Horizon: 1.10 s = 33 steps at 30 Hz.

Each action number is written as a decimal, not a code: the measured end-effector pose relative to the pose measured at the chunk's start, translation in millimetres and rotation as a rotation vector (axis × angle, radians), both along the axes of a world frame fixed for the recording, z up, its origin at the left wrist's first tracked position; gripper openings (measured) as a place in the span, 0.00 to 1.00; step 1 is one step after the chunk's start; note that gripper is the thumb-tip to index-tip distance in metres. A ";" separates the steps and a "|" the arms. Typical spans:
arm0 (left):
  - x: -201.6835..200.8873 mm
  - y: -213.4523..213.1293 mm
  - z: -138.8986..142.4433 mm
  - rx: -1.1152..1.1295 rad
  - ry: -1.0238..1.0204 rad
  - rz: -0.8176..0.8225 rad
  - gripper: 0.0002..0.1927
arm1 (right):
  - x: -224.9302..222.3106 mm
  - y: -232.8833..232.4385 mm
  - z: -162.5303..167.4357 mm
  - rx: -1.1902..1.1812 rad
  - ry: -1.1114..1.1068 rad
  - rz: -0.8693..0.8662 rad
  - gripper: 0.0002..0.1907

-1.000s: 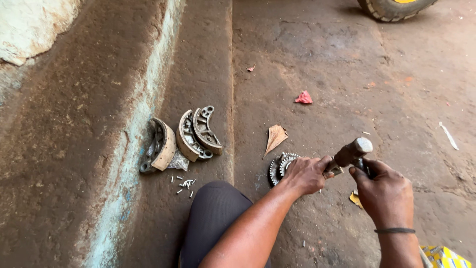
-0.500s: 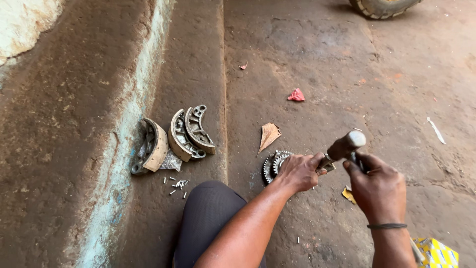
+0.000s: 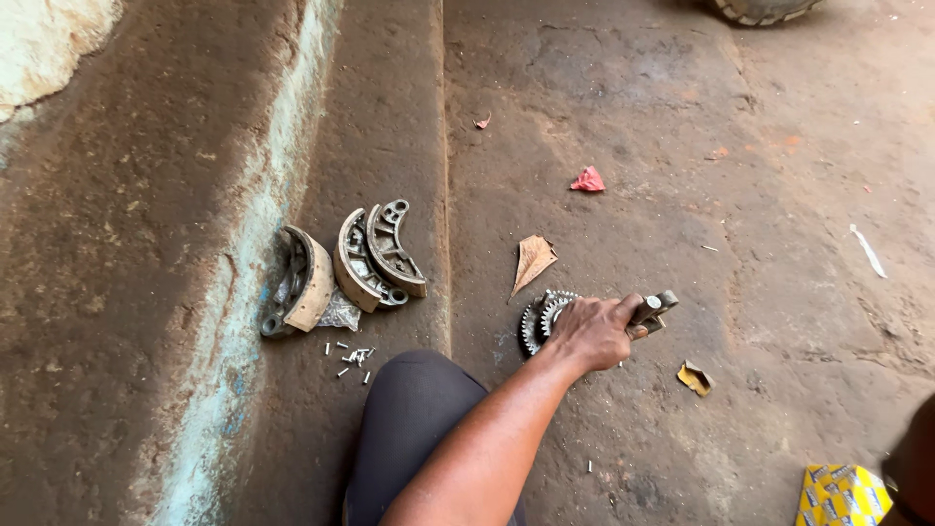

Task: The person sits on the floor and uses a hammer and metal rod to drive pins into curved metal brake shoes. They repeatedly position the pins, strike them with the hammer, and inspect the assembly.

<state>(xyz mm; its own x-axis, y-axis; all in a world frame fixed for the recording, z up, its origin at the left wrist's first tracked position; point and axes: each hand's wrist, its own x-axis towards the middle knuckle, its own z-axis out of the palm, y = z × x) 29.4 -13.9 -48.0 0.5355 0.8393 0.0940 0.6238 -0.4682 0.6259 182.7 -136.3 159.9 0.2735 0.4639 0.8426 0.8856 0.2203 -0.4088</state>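
The left hand (image 3: 596, 331) rested on a toothed gear assembly (image 3: 542, 319) lying on the concrete floor (image 3: 779, 244), its fingers closed around the grey metal shaft (image 3: 654, 309) that projected from the gears toward the right. The right hand (image 3: 911, 458) showed only as a dark sliver at the lower right edge of the view; whether its fingers were open or closed could not be told. To steady such a part well, the grip probably had to stay firm and low on the shaft, with the gears pressed flat against the floor so that the piece could not roll or tip. The gear assembly appeared as two stacked steel wheels with fine teeth, dull grey and oily, partly hidden under the palm. To the left, on a raised concrete step (image 3: 390, 127), lay three curved brake shoes (image 3: 380, 253) with worn linings, and just below them a scatter of small pins (image 3: 353, 356). A torn brown paper scrap (image 3: 533, 261) lay near the gears, a red scrap (image 3: 587, 179) farther off, and a yellow packet (image 3: 842, 494) at the lower right.
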 end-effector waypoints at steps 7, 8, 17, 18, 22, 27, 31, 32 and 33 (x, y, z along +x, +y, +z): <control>7.2 -7.7 -8.6 0.022 -0.024 -0.014 0.15 | -41.2 16.9 -59.7 -0.846 -0.046 -0.092 0.16; 9.7 -4.6 -8.4 -0.013 0.014 -0.010 0.15 | -33.9 23.1 -67.2 -0.750 0.008 -0.039 0.16; -4.3 0.5 -8.9 -0.048 -0.077 0.086 0.21 | 41.8 21.2 -225.5 -0.690 0.504 -0.217 0.19; -5.9 0.8 -7.7 -0.039 -0.126 0.092 0.22 | 46.8 17.3 -246.0 -0.820 0.346 -0.376 0.20; -7.8 3.2 -4.1 -0.102 -0.186 0.107 0.21 | 40.7 -22.8 -313.1 -1.137 0.414 -0.476 0.22; -5.2 5.7 -9.7 -0.046 -0.186 0.043 0.20 | 18.7 -48.0 -334.2 -1.311 0.512 -0.498 0.22; -3.7 7.7 -18.2 0.077 -0.166 -0.004 0.21 | 20.0 -28.9 -315.7 -1.209 0.685 -0.497 0.18; -3.3 7.7 -19.7 0.108 -0.185 -0.011 0.21 | 21.5 -22.1 -306.6 -1.145 0.708 -0.491 0.18; -2.6 7.9 -20.6 0.121 -0.188 -0.016 0.22 | 23.3 -14.5 -296.2 -1.078 0.730 -0.483 0.18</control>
